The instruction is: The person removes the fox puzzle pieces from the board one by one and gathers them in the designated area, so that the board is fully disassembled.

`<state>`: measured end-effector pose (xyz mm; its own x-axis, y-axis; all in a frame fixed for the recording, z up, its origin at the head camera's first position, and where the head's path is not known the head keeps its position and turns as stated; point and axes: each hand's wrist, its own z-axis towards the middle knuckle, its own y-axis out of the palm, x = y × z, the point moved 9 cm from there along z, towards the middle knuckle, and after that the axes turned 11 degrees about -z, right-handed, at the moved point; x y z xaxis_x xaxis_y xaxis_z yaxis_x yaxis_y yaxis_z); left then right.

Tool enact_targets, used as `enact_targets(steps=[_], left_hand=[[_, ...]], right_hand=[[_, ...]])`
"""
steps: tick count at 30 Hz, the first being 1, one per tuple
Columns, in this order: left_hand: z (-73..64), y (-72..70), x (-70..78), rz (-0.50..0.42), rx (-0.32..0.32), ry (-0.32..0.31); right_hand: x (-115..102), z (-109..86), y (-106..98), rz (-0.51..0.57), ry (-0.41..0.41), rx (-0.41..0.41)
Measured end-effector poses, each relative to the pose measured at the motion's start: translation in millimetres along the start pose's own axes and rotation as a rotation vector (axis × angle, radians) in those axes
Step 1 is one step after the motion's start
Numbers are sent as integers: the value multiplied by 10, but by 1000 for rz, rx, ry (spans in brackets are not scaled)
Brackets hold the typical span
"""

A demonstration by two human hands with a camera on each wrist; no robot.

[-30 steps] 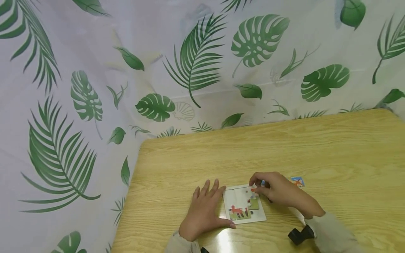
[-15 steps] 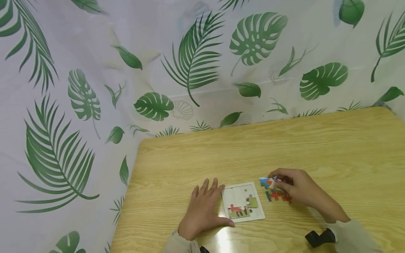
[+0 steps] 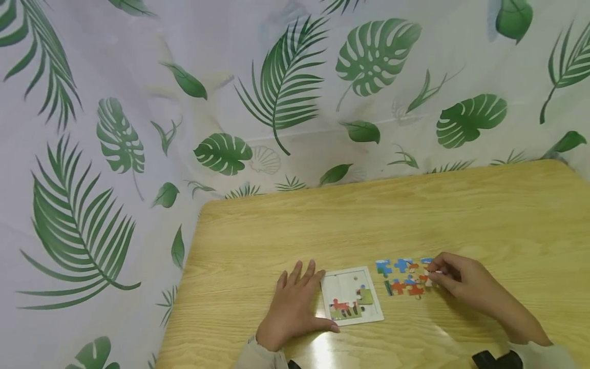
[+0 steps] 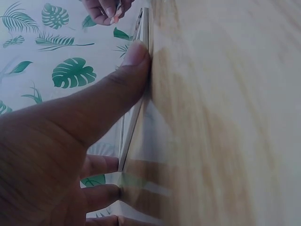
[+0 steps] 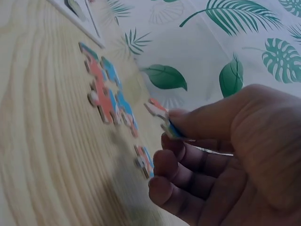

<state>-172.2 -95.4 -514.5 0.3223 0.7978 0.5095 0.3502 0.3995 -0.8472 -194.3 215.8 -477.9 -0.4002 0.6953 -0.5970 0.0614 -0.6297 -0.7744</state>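
A puzzle tray (image 3: pixel 340 288) lay part-filled.
Left of it, the spread left hand (image 3: pixel 295 312) touched its edge, gripping nothing; to its right lay loose pieces (image 3: pixel 398 287), then the right hand (image 3: pixel 470 284), pinching another piece (image 5: pixel 157 109), perhaps orange and blue, partly hidden.

Pale cloth (image 3: pixel 198 46) hanging behind table and along its left side, lightly creased. Green prints all over it: feathery palm leaf (image 3: pixel 292 82) near middle, split leaf (image 3: pixel 378 56) to its right, larger palm leaf (image 3: pixel 74 220) far left, small plain leaves between. Faint shell outline (image 3: pixel 265 160) low down. Table (image 3: pixel 295 225) light yellowish wood grain, rounded far corners; bright glare (image 3: pixel 321 352) near front.
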Motion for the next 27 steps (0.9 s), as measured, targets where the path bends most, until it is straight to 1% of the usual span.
enact_targets(steps=[3, 7, 10, 12, 15, 19, 22, 24, 27], left_hand=[[1, 14, 12, -2, 4, 14], [7, 22, 26, -13, 4, 25], [8, 10, 14, -15, 4, 19], [2, -6, 4, -15, 7, 14], [-8, -31, -5, -16, 14, 6], [-14, -41, 4, -25, 10, 0], [-15, -43, 14, -26, 5, -1], [-15, -42, 22, -25, 3, 0], [-17, -30, 32, -23, -4, 2]], right_hand=[[35, -74, -24, 4, -21, -3], [103, -141, -27, 12, -5, -52], [128, -156, -21, 18, 10, -82], [127, -157, -15, 14, -1, -79], [138, -154, 9, -5, 11, -74], [167, -154, 20, -77, 36, -55], [167, -157, 8, -135, 33, -24], [161, -166, 2, -153, 21, -9], [184, -184, -4, -182, 36, 2]])
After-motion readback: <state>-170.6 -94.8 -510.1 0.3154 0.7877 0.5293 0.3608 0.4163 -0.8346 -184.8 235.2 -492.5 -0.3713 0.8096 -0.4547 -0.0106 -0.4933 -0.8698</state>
